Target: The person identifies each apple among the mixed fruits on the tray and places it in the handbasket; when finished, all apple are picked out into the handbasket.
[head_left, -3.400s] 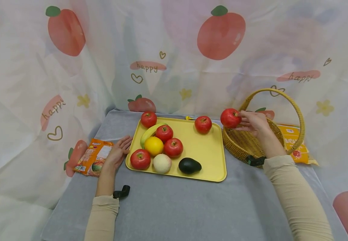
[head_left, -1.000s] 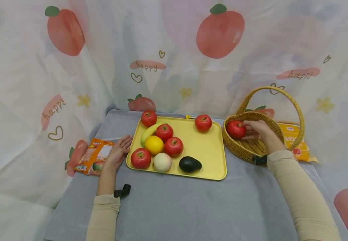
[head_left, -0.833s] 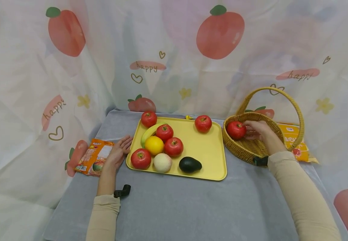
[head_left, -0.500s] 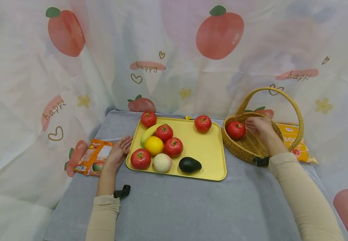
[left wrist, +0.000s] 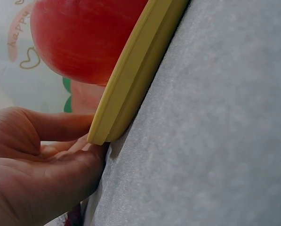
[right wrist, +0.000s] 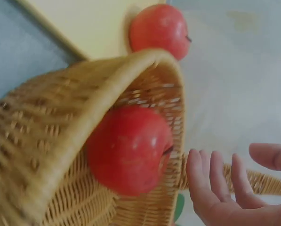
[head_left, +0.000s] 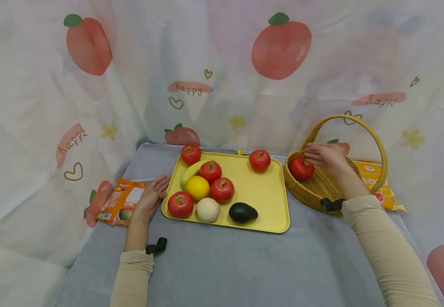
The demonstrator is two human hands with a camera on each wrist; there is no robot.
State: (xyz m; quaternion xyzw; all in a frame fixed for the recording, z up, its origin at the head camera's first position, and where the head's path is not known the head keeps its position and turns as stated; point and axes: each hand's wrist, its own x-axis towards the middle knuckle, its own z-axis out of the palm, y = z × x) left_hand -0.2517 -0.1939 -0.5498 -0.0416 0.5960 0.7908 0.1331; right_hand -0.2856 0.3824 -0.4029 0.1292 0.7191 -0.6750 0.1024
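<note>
My right hand (head_left: 327, 157) is raised over the wicker basket (head_left: 302, 194), fingers apart and holding nothing. Inside the basket, at its left side, lies a red apple (head_left: 301, 169); the right wrist view shows the same apple (right wrist: 131, 150) well apart from the fingers. My left hand (head_left: 152, 197) rests against the left edge of the yellow tray (head_left: 260, 196), its fingers fairly straight. Close up, the left hand (left wrist: 51, 165) touches the tray rim (left wrist: 126, 80) with thumb and fingers; the fingertips are partly hidden.
On the tray are several red apples (head_left: 222, 189), a banana (head_left: 192, 174), a yellow round fruit (head_left: 197, 188), a pale peach (head_left: 208, 209) and a dark avocado (head_left: 242, 212). Orange snack bags lie left (head_left: 120, 202) and behind the basket (head_left: 371, 172). The basket's handle (head_left: 384, 157) arches up.
My right hand carried a red apple down into the basket, let go of it, and has lifted up off it. The left hand stays at the tray edge.
</note>
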